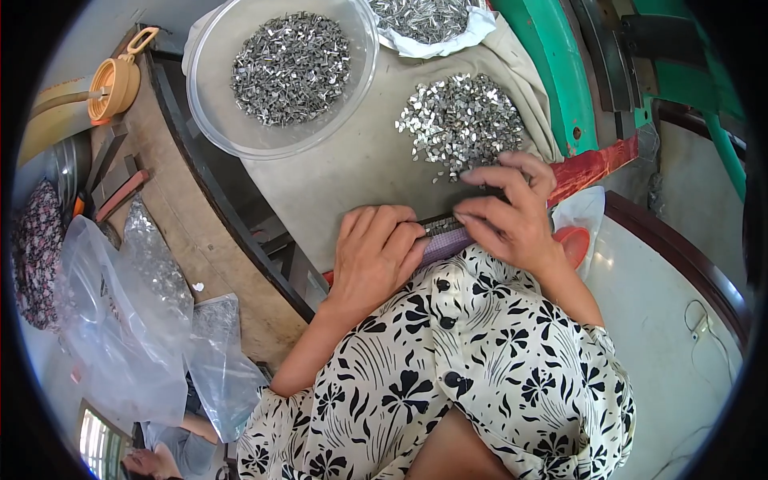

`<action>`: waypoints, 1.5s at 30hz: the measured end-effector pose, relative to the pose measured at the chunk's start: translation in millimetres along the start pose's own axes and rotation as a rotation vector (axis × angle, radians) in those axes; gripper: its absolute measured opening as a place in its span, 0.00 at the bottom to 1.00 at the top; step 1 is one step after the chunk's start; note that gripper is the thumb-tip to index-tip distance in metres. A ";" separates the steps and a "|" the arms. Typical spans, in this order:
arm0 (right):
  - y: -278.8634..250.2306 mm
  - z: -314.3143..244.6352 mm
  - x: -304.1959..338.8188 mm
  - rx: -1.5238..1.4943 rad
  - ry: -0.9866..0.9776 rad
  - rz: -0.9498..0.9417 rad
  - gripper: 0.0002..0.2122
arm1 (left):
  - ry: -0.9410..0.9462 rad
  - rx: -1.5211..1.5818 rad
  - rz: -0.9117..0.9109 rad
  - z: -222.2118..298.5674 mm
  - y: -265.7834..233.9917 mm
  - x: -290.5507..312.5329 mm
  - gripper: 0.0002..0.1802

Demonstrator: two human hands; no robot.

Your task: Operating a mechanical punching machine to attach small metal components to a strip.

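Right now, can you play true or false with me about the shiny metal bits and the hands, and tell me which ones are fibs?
1. The round, clear plastic tub holds small grey metal pieces. True.
2. The loose pile of shiny silver metal pieces is inside that tub. False: it lies on the grey-beige cloth, right of the tub.
3. The bare left hand is nearer the pile than the bare right hand. False: the right hand is nearer.
4. Both hands are at a narrow dark strip. True.
5. The person's shirt is plain blue. False: it is cream with black flowers.
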State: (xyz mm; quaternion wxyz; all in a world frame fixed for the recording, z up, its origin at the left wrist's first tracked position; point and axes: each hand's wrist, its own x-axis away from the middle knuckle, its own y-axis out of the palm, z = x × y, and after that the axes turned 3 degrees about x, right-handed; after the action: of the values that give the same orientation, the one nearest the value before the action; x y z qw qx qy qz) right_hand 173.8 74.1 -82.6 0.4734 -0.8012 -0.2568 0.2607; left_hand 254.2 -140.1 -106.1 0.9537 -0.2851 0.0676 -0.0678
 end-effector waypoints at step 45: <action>-5.7 4.4 24.6 -0.008 0.050 0.025 0.10 | -0.011 -0.028 0.039 2.2 9.9 0.3 0.12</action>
State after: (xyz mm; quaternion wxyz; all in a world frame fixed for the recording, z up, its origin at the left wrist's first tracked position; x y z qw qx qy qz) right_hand 188.0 95.4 -83.7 0.4734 -0.8125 -0.2359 0.2452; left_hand 255.8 -130.7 -109.7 0.9512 -0.2972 0.0688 -0.0469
